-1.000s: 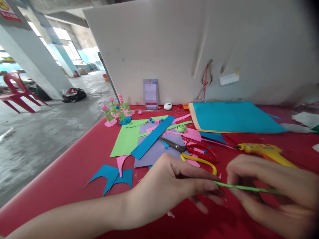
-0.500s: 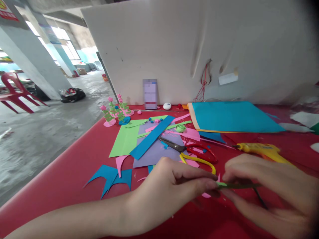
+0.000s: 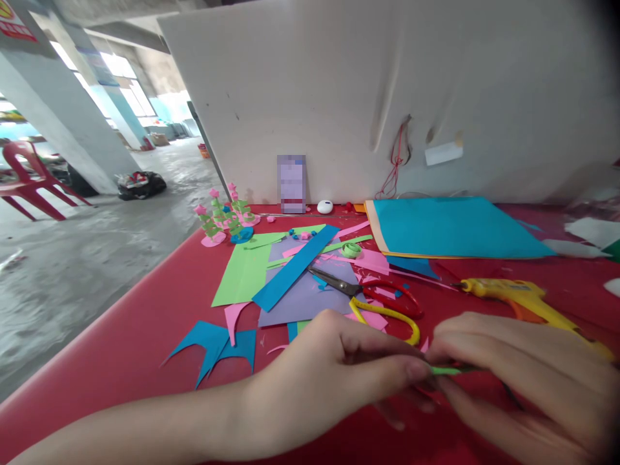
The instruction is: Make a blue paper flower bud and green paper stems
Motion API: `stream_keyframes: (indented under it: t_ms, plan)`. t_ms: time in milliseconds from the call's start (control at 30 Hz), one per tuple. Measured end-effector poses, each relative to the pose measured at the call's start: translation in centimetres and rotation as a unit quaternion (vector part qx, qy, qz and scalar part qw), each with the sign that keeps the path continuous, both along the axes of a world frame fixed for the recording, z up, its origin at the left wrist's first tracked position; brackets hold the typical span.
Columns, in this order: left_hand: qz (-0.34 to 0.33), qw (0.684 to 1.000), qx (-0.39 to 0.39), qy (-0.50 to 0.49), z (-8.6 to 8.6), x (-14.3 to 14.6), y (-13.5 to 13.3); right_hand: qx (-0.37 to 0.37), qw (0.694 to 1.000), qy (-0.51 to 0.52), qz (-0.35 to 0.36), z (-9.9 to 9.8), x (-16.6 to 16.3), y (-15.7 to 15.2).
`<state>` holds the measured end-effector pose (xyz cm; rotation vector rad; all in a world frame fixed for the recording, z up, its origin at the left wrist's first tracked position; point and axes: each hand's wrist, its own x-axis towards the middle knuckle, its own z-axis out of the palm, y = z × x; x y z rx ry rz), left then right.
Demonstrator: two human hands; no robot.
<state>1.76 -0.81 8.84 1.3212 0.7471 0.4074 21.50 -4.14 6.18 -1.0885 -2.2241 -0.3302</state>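
Low over the red table, my left hand pinches one end of a thin green paper strip between thumb and fingers. My right hand pinches the same strip just to the right, fingertips almost touching those of the left; most of the strip is hidden inside the fingers. Scissors with red and yellow handles lie just behind my hands. A yellow glue gun lies behind my right hand.
A green sheet, a purple sheet, a blue strip and pink scraps are spread mid-table. Blue cut-offs lie front left. A blue paper stack sits back right. Small paper trees stand by the white board.
My hands have drawn together along the green strip. The visible length of strip has shrunk from a long piece running right to a short bit between the fingertips.
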Motion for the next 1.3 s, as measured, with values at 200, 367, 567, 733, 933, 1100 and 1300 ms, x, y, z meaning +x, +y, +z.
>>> stream_keyframes:
  t_ms: [200, 367, 567, 733, 933, 1100, 1300]
  plan:
    - [-0.028, 0.999, 0.034, 0.016, -0.2, -0.3, -0.1, -0.027, 0.996, 0.08, -0.018, -0.6, -0.5, -0.5]
    - [-0.058, 0.995, 0.077, 0.037, -0.1, -0.6, 0.1, -0.044, 0.994, 0.101, -0.022, -0.8, -0.7, -0.4]
    - [-0.106, 0.963, 0.236, 0.079, 0.5, -0.7, 0.2, -0.05, 0.992, 0.114, -0.026, -1.2, -0.7, -0.2]
    - [-0.15, 0.937, 0.307, 0.08, 0.5, -0.7, 0.2, -0.057, 0.99, 0.123, -0.027, -1.5, -0.6, -0.1]
    - [-0.133, 0.935, 0.322, 0.068, 0.9, -0.8, 0.2, -0.064, 0.988, 0.134, -0.029, -1.8, -0.4, 0.0]
    - [-0.09, 0.927, 0.362, 0.048, 0.5, -0.8, -0.1, -0.069, 0.987, 0.144, -0.03, -1.9, -0.1, -0.2]
    - [-0.051, 0.887, 0.459, 0.012, -0.5, -0.9, 0.0, -0.084, 0.985, 0.144, -0.03, -0.8, 0.2, -0.6]
